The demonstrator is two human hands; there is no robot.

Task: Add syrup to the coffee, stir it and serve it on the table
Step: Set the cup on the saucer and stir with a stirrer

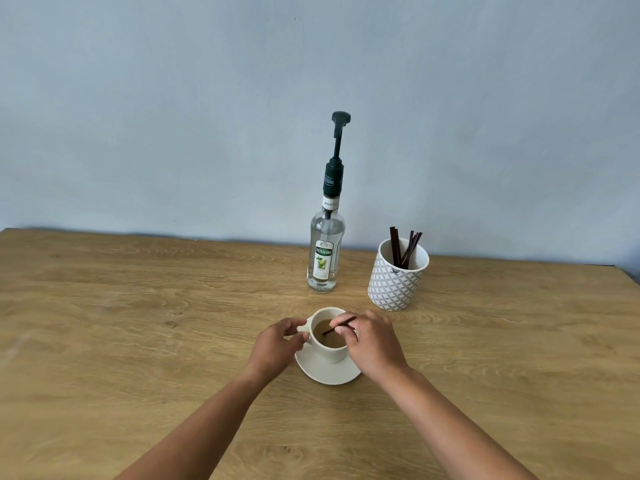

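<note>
A white cup (pixel 330 353) of light brown coffee (pixel 329 336) stands on a white saucer (pixel 327 374) near the middle of the wooden table (pixel 138 323). My left hand (pixel 277 344) pinches the cup's handle on its left side. My right hand (pixel 372 342) pinches a dark brown stirrer (pixel 341 325), whose lower tip dips into the coffee. Behind the cup stands a clear syrup bottle (pixel 325 254) with a dark green pump on top, upright and untouched.
A white, grey-patterned holder (pixel 396 277) with several dark stirrers stands right of the bottle, behind my right hand. A pale blue wall runs along the table's far edge.
</note>
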